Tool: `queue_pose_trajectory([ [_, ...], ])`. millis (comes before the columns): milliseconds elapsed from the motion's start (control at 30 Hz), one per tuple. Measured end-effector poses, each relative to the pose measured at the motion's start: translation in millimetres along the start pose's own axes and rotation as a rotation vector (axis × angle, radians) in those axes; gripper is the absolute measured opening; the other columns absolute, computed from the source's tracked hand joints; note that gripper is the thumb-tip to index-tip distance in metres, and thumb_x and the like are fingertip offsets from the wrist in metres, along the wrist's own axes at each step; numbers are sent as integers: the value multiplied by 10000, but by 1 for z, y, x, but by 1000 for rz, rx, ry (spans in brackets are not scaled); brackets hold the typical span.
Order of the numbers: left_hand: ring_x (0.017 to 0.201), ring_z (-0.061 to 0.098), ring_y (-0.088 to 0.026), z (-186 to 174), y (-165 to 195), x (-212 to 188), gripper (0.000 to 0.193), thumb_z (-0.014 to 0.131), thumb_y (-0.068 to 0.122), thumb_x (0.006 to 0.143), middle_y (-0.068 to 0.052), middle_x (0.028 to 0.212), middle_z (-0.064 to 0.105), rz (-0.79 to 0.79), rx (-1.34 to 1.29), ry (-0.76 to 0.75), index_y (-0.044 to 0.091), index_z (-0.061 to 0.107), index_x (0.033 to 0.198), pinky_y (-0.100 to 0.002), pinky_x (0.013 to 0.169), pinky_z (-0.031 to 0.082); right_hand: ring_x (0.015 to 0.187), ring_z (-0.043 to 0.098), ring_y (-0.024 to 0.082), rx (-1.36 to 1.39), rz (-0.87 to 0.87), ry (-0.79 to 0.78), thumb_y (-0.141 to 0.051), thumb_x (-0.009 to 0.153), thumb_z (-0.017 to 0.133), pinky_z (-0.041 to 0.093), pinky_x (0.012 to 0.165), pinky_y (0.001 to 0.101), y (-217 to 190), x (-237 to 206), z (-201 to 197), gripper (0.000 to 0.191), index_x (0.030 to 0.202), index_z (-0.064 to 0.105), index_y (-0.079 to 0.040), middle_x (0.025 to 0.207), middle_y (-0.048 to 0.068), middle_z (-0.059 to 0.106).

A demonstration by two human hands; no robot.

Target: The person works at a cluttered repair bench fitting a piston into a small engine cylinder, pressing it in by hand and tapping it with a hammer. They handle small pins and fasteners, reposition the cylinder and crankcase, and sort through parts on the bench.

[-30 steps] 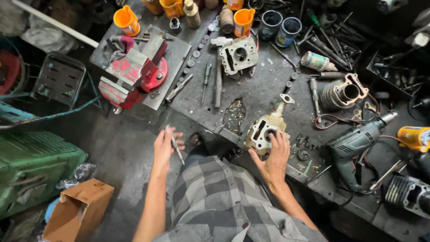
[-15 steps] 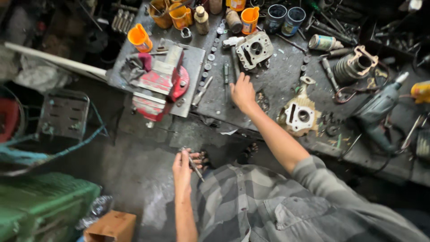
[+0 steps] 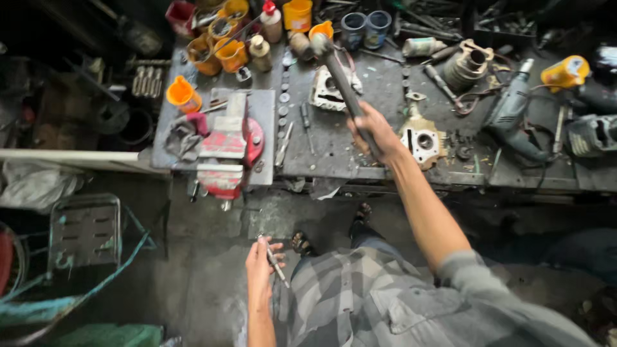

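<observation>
Single head-worn view, looking steeply down from standing height: workbench [image 3: 385, 160] spans the upper frame (fairly distant), floor [image 3: 193, 276] and the wearer's shirt [image 3: 385, 308] fill the lower.

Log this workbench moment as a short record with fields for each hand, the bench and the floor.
right hand: raised over the bench, gripping a hammer by its handle
left hand: low by the body, holding a thin metal tool
bench: red vise, pale engine part beside the right hand, drill, orange cups
floor: metal crate
</observation>
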State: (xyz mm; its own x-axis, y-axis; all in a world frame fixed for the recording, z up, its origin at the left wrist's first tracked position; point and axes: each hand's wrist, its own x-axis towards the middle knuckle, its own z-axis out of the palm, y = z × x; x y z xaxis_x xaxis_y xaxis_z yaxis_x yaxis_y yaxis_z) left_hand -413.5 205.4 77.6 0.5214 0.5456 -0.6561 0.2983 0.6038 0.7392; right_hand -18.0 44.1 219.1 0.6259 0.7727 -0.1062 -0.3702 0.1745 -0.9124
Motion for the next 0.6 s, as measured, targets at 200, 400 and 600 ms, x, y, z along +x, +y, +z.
queue_pose_trajectory([
  [200,657,672,-141,68,28,22,434,491,389,1041,-132,942,757,32,206,-162,29,634,1238,-300,530,557,344,473,119,-33,167,165,-277,1008,600,414,296,309,-8,-100,-27,255,1122,509,-69,558,-6,459],
  [400,586,626,-116,198,53,16,377,494,372,1040,-81,857,709,169,192,-271,36,601,1172,-262,457,486,560,561,152,-633,-382,628,-129,1083,713,444,505,322,14,-180,-137,205,1010,535,-59,730,61,564],
  [600,567,365,-40,344,48,18,437,584,437,1093,31,798,474,256,198,-384,39,605,1271,-207,466,265,505,484,91,-191,-763,480,-295,1053,680,444,499,267,-18,-225,-258,340,1139,468,-45,663,23,516],
])
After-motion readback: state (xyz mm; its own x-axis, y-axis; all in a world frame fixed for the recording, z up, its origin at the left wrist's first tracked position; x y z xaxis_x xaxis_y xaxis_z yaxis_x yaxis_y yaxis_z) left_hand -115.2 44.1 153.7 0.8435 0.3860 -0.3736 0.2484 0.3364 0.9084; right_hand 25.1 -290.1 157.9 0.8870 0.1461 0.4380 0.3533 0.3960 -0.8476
